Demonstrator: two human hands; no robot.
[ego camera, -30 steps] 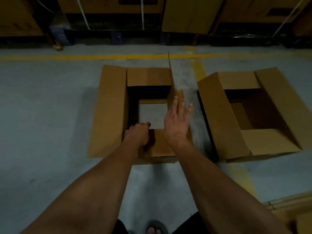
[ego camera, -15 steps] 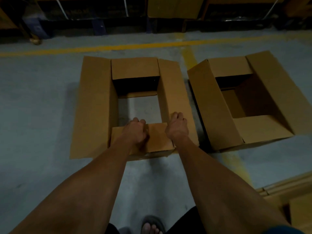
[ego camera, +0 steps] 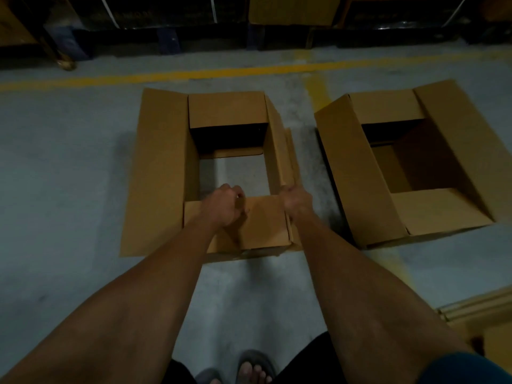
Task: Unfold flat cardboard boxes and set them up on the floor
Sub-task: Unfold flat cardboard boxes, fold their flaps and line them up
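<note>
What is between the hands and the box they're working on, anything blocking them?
Nothing visible. The left hand already grips the near flap of the left box, and the right hand grips its right flap.

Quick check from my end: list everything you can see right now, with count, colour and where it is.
Cardboard boxes: 2, brown, open on the floor; near box at centre, second box to its right.
Floor: 1, grey concrete, under both boxes.
Floor lines: yellow, one running across behind the boxes, one running between them.
Flat cardboard stack: 1, tan, bottom right corner.
Dark racks: along the far wall, contents too dim to tell.
Sandalled foot: 1 clear, bottom centre.
Left hand: 1, fingers curled on the near box's front flap.
Right hand: 1, gripping the near box's right flap.
</note>
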